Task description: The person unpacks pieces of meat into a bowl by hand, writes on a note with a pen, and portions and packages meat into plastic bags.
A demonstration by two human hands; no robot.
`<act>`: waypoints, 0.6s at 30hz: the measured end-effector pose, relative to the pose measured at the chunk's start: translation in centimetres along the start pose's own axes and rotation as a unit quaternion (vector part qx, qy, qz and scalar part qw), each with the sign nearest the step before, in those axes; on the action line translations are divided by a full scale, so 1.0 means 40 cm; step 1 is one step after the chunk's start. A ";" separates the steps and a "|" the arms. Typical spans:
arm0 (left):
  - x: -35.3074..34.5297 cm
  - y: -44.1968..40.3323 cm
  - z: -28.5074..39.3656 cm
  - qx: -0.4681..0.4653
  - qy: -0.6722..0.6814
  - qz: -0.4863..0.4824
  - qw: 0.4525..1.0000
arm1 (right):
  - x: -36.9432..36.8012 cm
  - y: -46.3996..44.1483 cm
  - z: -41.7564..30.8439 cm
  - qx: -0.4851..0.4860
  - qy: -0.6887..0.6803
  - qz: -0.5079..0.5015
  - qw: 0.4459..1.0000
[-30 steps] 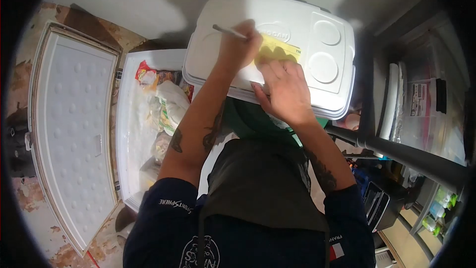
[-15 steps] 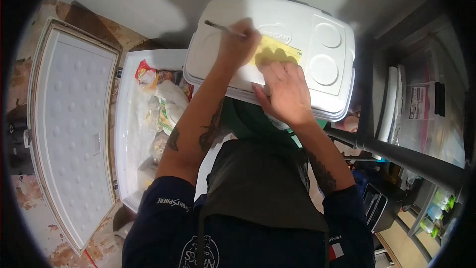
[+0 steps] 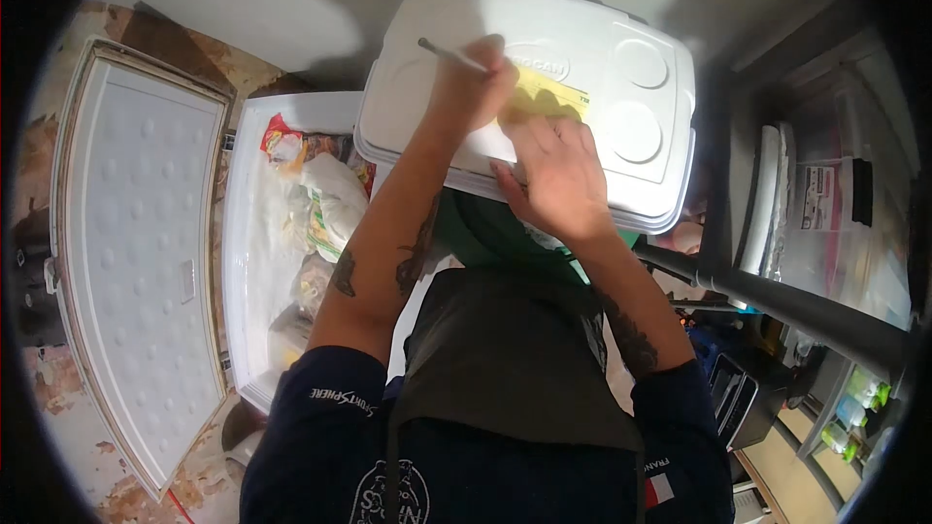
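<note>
My left hand is closed around a slim pen, whose back end points up and to the left. Its writing tip is hidden behind my fingers. Beneath both hands lies a yellow paper slip with printed lines, too small to read. My right hand rests palm down, fingers stretched over the slip's near edge and thumb out to the left. The slip lies on the white cooler lid, which has raised lettering and two round recesses at its right.
At left, an open chest freezer holds bagged food, its lid swung out. A green container shows below the cooler. Dark shelving with a clear plastic bin stands at right.
My left hand has shifted slightly to the right along the slip, and the pen's back end moved with it. My right hand stays in place on the paper.
</note>
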State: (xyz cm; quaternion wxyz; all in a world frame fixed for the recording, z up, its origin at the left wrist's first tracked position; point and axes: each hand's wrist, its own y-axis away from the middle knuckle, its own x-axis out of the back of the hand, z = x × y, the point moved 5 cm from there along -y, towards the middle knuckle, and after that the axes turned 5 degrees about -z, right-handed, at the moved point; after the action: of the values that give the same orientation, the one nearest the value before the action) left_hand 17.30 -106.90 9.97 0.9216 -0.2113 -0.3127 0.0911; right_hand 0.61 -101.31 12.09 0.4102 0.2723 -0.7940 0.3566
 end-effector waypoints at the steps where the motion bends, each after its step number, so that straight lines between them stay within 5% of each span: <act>1: 0.000 -0.001 0.000 -0.008 0.006 0.001 1.000 | -0.001 0.000 -0.001 -0.001 -0.001 -0.001 1.000; 18: -0.007 0.000 -0.007 -0.002 0.000 -0.008 1.000 | 0.001 -0.001 -0.002 -0.007 0.001 -0.011 1.000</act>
State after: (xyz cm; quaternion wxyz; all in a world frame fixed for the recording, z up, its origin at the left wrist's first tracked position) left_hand 17.24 -107.07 9.62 0.9218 -0.2100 -0.3150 0.0829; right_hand 0.64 -101.28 12.18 0.4168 0.2780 -0.7928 0.3471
